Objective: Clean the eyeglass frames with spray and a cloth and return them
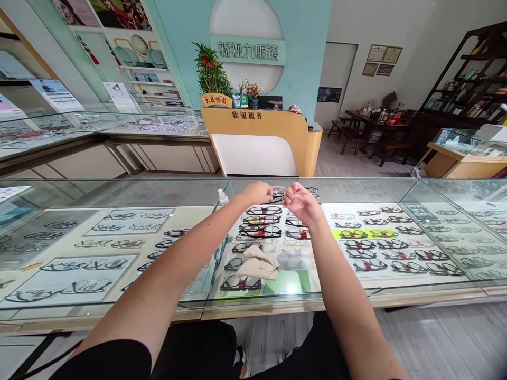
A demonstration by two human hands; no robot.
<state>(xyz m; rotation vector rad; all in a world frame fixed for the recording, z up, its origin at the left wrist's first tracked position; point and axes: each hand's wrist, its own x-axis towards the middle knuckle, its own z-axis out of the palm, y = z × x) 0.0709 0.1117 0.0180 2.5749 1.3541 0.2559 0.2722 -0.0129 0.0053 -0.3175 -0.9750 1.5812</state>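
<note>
While both your arms reach over the glass display case [344,300], your hands are close to each other near its far edge. Your left hand [257,193] is palm down, its fingers bent toward the dark-rimmed glasses [276,199] that lie between your two hands; you cannot tell from here whether the fingertips are apart or clamped on the frame. Your right hand [301,203] is just to the right of those glasses, with its fingers curled in toward the thumb; whether the tips meet or pinch anything is too small to tell. More clear and dark frames show just beyond your hands, partly hidden by them.

To the left of your left hand is a small white bottle [223,197] with a nozzle. Nearer to you, a crumpled beige cloth [259,265] lies on the glass top, over part of the rows of glasses. A green card [288,282] shows to the right of the cloth, on the near side. Inside the case, eyeglass frames [368,265] sit in rows on white panels to the left and right of your forearms, some with red tags at the bridge. Beyond the case, a wooden counter [257,126] carries a leafy green plant [212,71] on its left side.
</note>
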